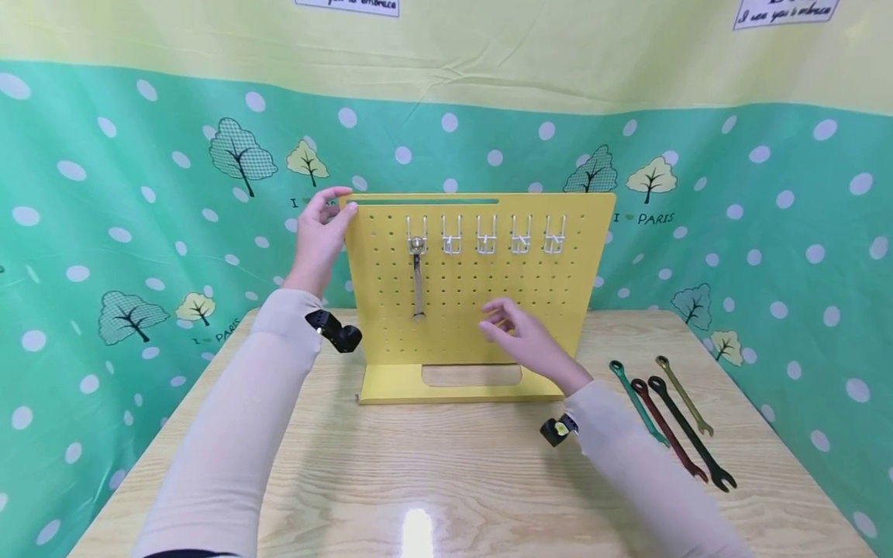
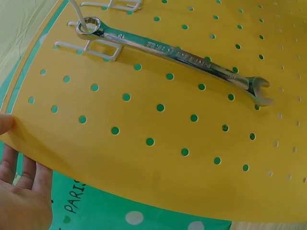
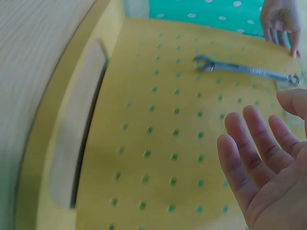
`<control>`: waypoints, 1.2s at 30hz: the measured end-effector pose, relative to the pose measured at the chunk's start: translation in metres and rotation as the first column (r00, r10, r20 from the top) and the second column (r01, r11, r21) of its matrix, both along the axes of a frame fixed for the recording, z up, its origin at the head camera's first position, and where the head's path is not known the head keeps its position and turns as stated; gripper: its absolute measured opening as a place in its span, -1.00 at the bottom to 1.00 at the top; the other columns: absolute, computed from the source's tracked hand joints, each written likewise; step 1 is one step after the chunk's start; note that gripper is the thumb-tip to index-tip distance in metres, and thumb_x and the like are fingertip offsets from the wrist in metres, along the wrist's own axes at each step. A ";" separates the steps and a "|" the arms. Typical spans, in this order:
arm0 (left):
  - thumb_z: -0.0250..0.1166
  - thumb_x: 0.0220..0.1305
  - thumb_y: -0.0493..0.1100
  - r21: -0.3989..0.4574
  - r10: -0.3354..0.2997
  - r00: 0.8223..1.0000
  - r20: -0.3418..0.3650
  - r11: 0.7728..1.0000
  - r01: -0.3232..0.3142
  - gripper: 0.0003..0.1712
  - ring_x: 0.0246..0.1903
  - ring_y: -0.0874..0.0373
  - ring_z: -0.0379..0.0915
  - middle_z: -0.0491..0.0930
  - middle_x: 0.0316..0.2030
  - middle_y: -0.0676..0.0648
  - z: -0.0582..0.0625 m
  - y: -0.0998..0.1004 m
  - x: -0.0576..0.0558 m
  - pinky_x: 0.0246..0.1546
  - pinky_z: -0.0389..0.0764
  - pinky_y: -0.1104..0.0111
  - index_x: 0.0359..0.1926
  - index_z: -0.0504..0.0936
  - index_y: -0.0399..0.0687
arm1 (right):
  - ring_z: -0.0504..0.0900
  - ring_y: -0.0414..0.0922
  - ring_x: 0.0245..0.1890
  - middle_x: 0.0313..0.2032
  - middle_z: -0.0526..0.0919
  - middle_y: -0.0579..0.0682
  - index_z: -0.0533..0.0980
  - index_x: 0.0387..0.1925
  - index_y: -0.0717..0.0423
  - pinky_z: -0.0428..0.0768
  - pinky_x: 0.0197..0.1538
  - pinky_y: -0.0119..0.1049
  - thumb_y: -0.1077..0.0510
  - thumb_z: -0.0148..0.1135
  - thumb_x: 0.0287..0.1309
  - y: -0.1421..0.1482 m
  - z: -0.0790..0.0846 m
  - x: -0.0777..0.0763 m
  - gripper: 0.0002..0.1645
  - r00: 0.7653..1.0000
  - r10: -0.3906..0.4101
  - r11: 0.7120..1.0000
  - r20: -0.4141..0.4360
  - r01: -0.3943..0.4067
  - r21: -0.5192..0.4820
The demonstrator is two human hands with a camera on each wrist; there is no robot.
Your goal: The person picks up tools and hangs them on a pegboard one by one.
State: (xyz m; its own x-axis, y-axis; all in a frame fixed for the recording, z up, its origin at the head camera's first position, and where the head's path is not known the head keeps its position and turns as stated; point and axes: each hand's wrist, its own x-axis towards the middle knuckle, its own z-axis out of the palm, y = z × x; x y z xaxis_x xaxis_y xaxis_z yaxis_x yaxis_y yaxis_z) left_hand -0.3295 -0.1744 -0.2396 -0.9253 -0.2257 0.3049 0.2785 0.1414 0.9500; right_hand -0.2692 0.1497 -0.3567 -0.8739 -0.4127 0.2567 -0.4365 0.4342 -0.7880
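A pale sleeve [image 1: 223, 434] leads to the left hand [image 1: 321, 240], pinching an upright yellow pegboard [image 1: 593, 232]; the empty right hand [image 1: 519, 333] hovers, fingers slightly apart. One silver metal wrench [image 1: 418, 283] is hung; four white wire hooks [image 1: 486, 246] are bare, with green, red, black and gold wrenches [image 1: 691, 432] unhung on the wood-grain table [image 1: 363, 480].

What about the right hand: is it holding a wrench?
No, the right hand is empty, held in front of the yellow pegboard, apart from the hanging silver wrench.
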 end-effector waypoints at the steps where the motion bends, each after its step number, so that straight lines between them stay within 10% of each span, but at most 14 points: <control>1: 0.24 0.45 -0.01 0.000 0.000 1.000 -0.001 1.000 0.000 -0.60 -0.04 0.12 0.43 0.49 0.03 -0.02 0.000 0.000 0.000 -0.01 0.47 0.25 0.25 0.53 0.14 | 0.60 -0.04 -0.13 -0.01 0.61 0.20 0.37 0.25 0.19 0.61 -0.10 -0.11 -0.10 0.13 0.46 0.006 -0.002 0.001 -0.45 1.000 -0.008 1.000 0.001 0.008 0.010; 21: 0.24 0.45 0.00 0.003 -0.005 1.000 0.004 1.000 0.005 -0.58 -0.04 0.12 0.43 0.49 0.03 -0.02 0.000 -0.001 0.001 0.00 0.47 0.24 0.27 0.52 0.12 | 0.64 0.15 -0.28 -0.17 0.62 0.15 0.42 0.15 0.24 0.61 -0.28 -0.21 0.00 0.14 0.47 0.114 -0.038 0.032 -0.57 0.979 -0.202 0.972 0.004 0.200 0.126; 36: 0.24 0.45 -0.02 0.008 -0.003 1.000 -0.004 1.000 0.003 -0.60 -0.03 0.13 0.43 0.48 0.04 -0.02 0.000 0.000 0.000 0.01 0.48 0.25 0.26 0.52 0.13 | 0.45 -0.13 -0.52 -0.32 0.54 0.05 0.45 0.15 0.24 0.47 -0.49 -0.30 -0.08 0.19 0.42 0.190 -0.065 0.052 -0.48 0.928 -0.365 0.900 0.078 0.331 0.284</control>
State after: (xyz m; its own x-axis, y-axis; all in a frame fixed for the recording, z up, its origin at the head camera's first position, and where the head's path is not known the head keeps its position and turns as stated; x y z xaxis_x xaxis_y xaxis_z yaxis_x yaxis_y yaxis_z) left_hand -0.3291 -0.1740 -0.2400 -0.9247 -0.2256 0.3067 0.2826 0.1333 0.9499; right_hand -0.2167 0.3399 -0.4213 -0.9918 -0.1130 0.0597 -0.1239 0.7373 -0.6641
